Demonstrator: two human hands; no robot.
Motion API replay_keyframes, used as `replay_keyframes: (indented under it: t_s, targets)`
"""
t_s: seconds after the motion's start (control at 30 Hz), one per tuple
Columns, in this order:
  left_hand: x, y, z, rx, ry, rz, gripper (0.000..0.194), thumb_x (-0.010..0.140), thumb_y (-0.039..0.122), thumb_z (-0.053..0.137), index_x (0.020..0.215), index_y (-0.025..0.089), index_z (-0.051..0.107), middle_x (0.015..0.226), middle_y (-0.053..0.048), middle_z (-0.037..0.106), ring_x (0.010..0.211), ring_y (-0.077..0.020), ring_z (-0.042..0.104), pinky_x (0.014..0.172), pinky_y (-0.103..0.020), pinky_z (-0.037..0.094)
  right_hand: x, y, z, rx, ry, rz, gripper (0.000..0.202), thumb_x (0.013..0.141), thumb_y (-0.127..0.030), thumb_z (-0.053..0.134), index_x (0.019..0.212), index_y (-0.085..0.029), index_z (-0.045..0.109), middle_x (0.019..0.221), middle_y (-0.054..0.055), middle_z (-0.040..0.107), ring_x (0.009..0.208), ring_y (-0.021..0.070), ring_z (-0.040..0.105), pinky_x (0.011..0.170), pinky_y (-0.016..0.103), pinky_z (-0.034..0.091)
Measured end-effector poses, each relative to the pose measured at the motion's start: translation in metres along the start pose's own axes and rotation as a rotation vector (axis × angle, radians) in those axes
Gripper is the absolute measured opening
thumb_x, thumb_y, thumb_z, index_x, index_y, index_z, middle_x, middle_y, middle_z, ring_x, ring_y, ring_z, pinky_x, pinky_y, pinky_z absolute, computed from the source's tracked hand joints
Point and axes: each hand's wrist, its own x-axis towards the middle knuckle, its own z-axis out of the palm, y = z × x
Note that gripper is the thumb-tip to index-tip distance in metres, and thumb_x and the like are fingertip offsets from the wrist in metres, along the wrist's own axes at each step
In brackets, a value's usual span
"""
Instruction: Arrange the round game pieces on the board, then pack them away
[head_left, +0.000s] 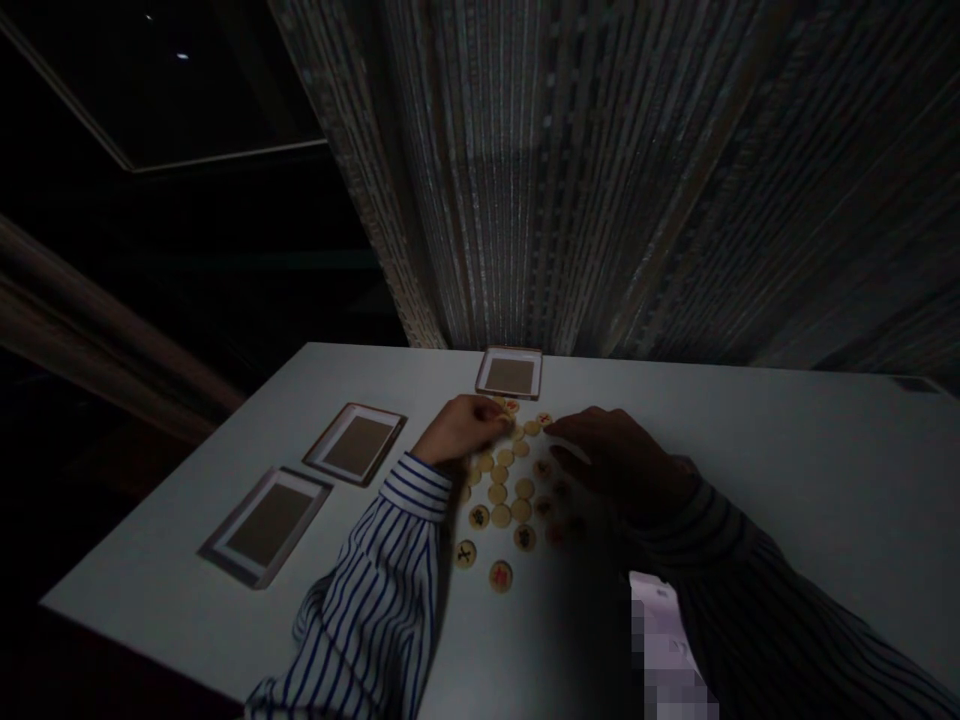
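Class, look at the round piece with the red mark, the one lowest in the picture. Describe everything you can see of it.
The round piece is a pale yellowish disc, wooden or plastic; the dim light leaves that unclear. Its upper face bears a red character, too small to read. It lies flat, marked side up, on the white table, to the right of the striped left sleeve and apart from the other pieces. Only the table appears to touch it.

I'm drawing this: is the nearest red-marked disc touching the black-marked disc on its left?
Apart. The head view shows white table between the red-marked disc and the black-marked disc.
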Motion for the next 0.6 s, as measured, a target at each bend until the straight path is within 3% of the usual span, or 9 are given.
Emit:
replay_keyframes:
  t_s: [0.17,0.3,0.47,0.6]
  targets:
    - [-0.001,0.002,-0.01,-0.488,0.065,-0.068,0.028,0.067,0.026,0.065,0.091,0.012,0.067,0.072,-0.002,0.067,0.06,-0.0086,0.058,0.061,-0.02,0.046,0.001,-0.001,0.0,-0.003,0.041,-0.016,0.025,0.081,-0.022,0.049,0.103,-0.019,0.062,0.097,0.009,0.068,0.084,0.0211,0.059,0.068,0.032,0.04]
    - [-0.005,0.006,-0.014,-0.772,0.036,-0.125,0.022,0.069,0.017,0.065,0.091,0.014,0.066,0.08,-0.003,0.069,0.063,-0.0082,0.062,0.069,-0.022,0.05,0.001,-0.001,0.001,0.003,0.055,-0.017,0.024,0.081,-0.022,0.05,0.103,-0.019,0.061,0.097,0.008,0.068,0.084,0.0212,0.059,0.068,0.032,0.039]
    - [-0.008,0.01,-0.014,-0.921,-0.028,-0.16,0.015,0.072,0.01,0.063,0.086,0.014,0.065,0.081,-0.002,0.069,0.064,-0.0083,0.065,0.07,-0.022,0.052,0.0,-0.002,0.0,0.015,0.054,-0.026,0.025,0.082,-0.022,0.049,0.104,-0.019,0.061,0.098,0.009,0.067,0.085,0.0216,0.059,0.068,0.033,0.039]
    - [-0.009,0.011,-0.013,-0.939,-0.012,-0.169,0.013,0.074,0.007,0.061,0.085,0.013,0.063,0.078,-0.002,0.069,0.065,-0.0087,0.065,0.072,-0.024,0.052,0.0,-0.003,0.0,0.008,0.037,-0.026,0.025,0.082,-0.022,0.049,0.103,-0.02,0.061,0.096,0.008,0.067,0.084,0.0225,0.059,0.067,0.033,0.038]
